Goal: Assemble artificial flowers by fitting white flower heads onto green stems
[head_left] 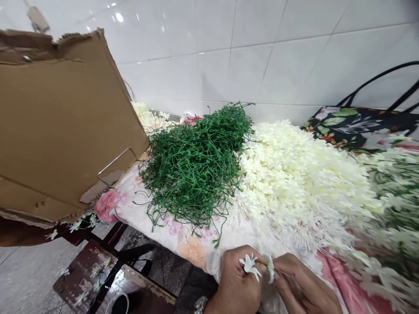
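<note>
My left hand (236,279) is closed at the table's near edge, with a white artificial flower (250,267) showing above its fingers. Any stem below that bloom is hidden by the fist. My right hand (303,283) pinches close beside it; a second white blossom (270,269), seen edge-on, sits between the two hands at the right fingertips. Beyond the hands lies a tangled heap of green plastic stems (196,161). To its right spreads a large pile of loose cream-white petal blossoms (294,161), with thin white stamen-like threads (304,233) along its near side.
A big cardboard sheet (65,126) stands at left beside a bent metal wire (114,161). Flowers with green stems (396,187) lie at far right, near a black floral bag (363,126). A floral cloth (193,253) covers the table. A worn wooden stool (85,270) stands below left.
</note>
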Tool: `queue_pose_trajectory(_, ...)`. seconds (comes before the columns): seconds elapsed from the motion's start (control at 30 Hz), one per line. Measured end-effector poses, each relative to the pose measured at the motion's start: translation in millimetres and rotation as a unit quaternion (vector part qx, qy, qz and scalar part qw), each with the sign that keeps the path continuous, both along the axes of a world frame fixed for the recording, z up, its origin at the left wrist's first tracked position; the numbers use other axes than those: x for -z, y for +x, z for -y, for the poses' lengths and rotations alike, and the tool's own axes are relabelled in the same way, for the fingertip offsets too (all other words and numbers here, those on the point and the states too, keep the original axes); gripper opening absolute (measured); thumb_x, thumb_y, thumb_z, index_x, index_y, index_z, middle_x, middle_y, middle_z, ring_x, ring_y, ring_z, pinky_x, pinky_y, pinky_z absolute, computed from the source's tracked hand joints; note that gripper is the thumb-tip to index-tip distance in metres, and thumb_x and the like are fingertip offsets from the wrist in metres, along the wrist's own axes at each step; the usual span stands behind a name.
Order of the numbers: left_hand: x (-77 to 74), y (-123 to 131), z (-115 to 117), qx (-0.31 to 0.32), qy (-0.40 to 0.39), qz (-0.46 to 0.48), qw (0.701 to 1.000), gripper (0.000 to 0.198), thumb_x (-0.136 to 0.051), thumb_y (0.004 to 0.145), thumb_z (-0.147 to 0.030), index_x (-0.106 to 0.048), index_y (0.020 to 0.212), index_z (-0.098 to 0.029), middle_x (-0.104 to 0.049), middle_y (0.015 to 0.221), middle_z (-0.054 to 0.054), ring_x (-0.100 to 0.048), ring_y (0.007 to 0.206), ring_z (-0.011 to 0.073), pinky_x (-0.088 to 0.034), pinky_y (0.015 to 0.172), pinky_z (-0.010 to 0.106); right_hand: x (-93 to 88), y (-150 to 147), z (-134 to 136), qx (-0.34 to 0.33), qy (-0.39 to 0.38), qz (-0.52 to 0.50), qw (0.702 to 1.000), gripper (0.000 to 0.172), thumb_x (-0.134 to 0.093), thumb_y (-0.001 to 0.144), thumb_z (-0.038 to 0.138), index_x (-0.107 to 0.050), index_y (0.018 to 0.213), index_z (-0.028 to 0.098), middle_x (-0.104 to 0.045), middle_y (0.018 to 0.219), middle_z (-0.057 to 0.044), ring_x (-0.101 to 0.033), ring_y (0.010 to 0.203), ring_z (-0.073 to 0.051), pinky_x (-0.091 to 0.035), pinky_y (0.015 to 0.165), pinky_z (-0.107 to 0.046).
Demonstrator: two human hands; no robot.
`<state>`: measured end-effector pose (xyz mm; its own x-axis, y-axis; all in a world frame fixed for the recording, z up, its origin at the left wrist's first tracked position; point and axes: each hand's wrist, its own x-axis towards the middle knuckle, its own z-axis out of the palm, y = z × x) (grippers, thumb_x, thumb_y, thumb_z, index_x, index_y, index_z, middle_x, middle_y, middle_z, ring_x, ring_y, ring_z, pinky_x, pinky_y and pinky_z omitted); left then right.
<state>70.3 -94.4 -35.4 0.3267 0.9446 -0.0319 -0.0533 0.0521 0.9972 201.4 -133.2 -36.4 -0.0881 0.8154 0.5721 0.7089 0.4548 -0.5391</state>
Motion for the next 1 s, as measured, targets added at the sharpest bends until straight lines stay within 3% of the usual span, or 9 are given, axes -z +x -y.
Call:
queue_pose_trajectory(0.17,-16.9,-3.7,-3.0,0.004,0.011,-0.008,1.0,0.015,-0.047,0.071,-0.023,-0.052,0.058,-0.016,-0.042,0.05,-0.003,-0.036,0.048,0.0101,-0.03,0.046,0.022,-14.2,-11.5,-3.7,0.026,0.065,-0.033,0.997,0.018,-0.046,0.08,0.002,-0.051,0.086,0.017,-0.055,0.064,-0.001,-0.054,0.057,-0.01,-0.047,0.053,-0.018)
queue_pose_trajectory(0.43,-16.4,-3.5,-1.3,-0.012,0.223,-0.05,0.974,0.015,-0.045,0.072,-0.008,-0.052,0.062,-0.016,-0.045,0.052,-0.004,-0.041,0.048,0.008,-0.032,0.047,0.018,-15.4,-11.5,3.8,0.028,0.045,-0.047,0.998,0.019,-0.046,0.08,0.0,-0.049,0.09,0.016,-0.052,0.066,-0.002,-0.05,0.059,-0.011,-0.045,0.052,-0.021)
queue_pose_trajectory(0.57,-13.4,-5.3,-0.1,-0.015,0.286,-0.08,0.955,0.016,-0.045,0.066,-0.003,-0.052,0.065,-0.017,-0.044,0.053,-0.005,-0.042,0.049,0.0081,-0.031,0.048,0.019,-14.9,-12.7,6.1,0.019,0.048,-0.055,0.997,0.022,-0.046,0.079,-0.002,-0.049,0.092,0.015,-0.051,0.067,-0.002,-0.048,0.061,-0.012,-0.044,0.053,-0.022)
queue_pose_trajectory(0.83,-9.0,-3.0,1.7,-0.024,0.248,-0.063,0.966,0.016,-0.044,0.067,-0.004,-0.052,0.064,-0.017,-0.044,0.053,-0.005,-0.04,0.048,0.0077,-0.031,0.046,0.018,-7.5,-16.0,6.5,0.021,0.052,-0.071,0.996,0.022,-0.046,0.08,-0.002,-0.05,0.092,0.016,-0.051,0.067,-0.002,-0.049,0.061,-0.012,-0.044,0.053,-0.022)
queue_pose_trajectory(1.0,-13.6,-3.1,-0.3,-0.013,0.207,-0.076,0.975,0.016,-0.045,0.07,-0.007,-0.051,0.058,-0.017,-0.043,0.05,-0.005,-0.038,0.046,0.0079,-0.03,0.044,0.018,-9.3,-13.5,4.4,0.028,0.033,-0.071,0.997,0.016,-0.046,0.083,0.003,-0.051,0.088,0.017,-0.051,0.065,-0.001,-0.049,0.058,-0.011,-0.044,0.052,-0.022)
